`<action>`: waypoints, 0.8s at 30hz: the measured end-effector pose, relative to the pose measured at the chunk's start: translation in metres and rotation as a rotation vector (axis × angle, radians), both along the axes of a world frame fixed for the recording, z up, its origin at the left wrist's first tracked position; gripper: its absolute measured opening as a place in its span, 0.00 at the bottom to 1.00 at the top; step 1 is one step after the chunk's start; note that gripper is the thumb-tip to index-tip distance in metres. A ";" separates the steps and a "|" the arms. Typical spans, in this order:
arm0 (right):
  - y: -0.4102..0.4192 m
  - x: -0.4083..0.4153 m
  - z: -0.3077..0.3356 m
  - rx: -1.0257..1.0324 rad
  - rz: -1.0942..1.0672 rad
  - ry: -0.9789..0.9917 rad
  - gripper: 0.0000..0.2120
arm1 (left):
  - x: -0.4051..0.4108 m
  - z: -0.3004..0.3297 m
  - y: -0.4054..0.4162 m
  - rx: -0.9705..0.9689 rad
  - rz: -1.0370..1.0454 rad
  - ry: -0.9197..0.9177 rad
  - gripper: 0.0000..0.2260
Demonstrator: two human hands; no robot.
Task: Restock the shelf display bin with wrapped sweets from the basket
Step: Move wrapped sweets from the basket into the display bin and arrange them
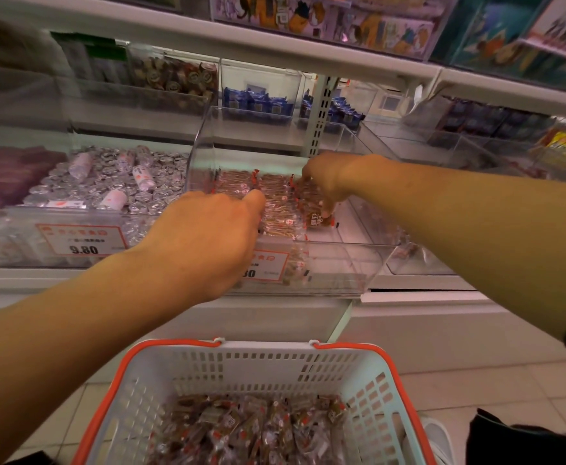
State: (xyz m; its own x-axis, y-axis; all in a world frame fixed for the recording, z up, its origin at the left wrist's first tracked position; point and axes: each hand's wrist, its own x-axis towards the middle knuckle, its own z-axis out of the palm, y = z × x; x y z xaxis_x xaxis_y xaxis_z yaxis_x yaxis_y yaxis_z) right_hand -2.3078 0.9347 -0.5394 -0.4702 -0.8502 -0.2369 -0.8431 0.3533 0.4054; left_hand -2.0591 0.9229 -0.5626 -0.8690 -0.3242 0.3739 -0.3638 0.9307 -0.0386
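Note:
A clear plastic display bin [352, 263] sits on the shelf at centre, partly filled on its left side with brown wrapped sweets [279, 209] in rows. My left hand [207, 243] reaches over the bin's front wall, fingers curled down onto the sweets; what it holds is hidden. My right hand [325, 182] is inside the bin, fingers pinching wrapped sweets at the right end of the rows. Below, a white basket [268, 367] with an orange rim holds several more wrapped sweets [254, 431].
A neighbouring bin [83, 196] on the left is full of silver-wrapped sweets, with a 9.80 price tag. Further clear bins [258, 95] with blue packets stand behind, and another shelf board runs above. The right half of the display bin shows bare floor. Tiled floor lies around the basket.

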 end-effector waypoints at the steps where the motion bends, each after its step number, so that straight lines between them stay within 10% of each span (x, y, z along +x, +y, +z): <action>1: 0.002 0.002 0.002 -0.001 0.007 0.009 0.37 | 0.001 0.000 0.000 0.012 -0.026 0.025 0.06; 7: 0.026 0.030 0.026 -0.168 0.092 -0.004 0.24 | 0.002 0.005 0.004 0.071 -0.058 0.123 0.14; 13: 0.120 0.096 0.015 -1.013 0.315 -0.230 0.03 | 0.021 0.000 0.010 -0.239 -0.443 0.401 0.12; 16: 0.165 0.127 -0.067 -1.199 0.229 -0.527 0.11 | 0.030 -0.038 0.017 -0.172 -0.515 0.221 0.12; 19: 0.184 0.149 -0.186 -0.654 -0.072 -0.905 0.04 | 0.038 -0.100 0.035 0.053 -0.208 -0.389 0.09; 22: 0.220 0.165 -0.300 0.082 -0.341 -0.978 0.41 | 0.061 -0.183 0.053 0.434 0.178 -0.868 0.23; 24: 0.256 0.170 -0.346 0.143 -0.534 -0.893 0.46 | 0.085 -0.235 0.074 0.699 0.305 -0.923 0.23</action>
